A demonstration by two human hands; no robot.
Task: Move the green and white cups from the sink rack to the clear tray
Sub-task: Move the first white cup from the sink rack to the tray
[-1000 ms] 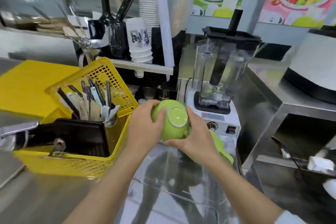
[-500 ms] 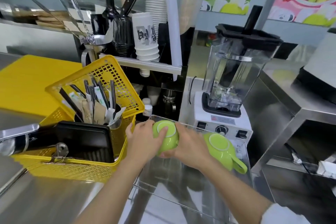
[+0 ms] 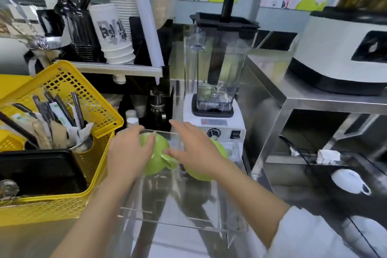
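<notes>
Green cup point(image 3: 156, 158) sits upside down in the clear tray point(image 3: 173, 224), just before the blender point(image 3: 215, 98). Left hand point(image 3: 127, 153) rests on it, fingers spread; right hand point(image 3: 196, 151) hovers, released. Glazed, hard, likely slippery, breakable: grip its body or handle.

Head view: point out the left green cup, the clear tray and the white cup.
left green cup point(image 3: 156, 163): head view, on its green side wall below the left hand.
clear tray point(image 3: 173, 224): head view, on its near transparent rim.
white cup point(image 3: 346, 181): head view, on its upturned body, lower right.
</notes>
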